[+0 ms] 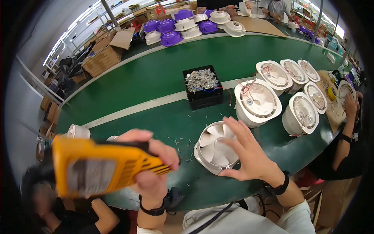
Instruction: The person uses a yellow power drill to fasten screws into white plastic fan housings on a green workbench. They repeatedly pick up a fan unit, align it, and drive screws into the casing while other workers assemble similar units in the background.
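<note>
My left hand is wrapped round a yellow-and-black power drill, raised over the near left of the table. The drill is blurred and its working tip cannot be made out. Just under my right hand a round white fan housing sits on the green table, its white blades facing up. The right fingers are spread over the blades, with the thumb close to the rim; whether it touches is unclear. Small loose screws lie scattered left of the housing.
A black box full of screws stands beyond the fan. Several white housings with red wires stand at right, beside a co-worker's hand. Purple and white housings are stacked at the back. Another person's arm shows at lower left.
</note>
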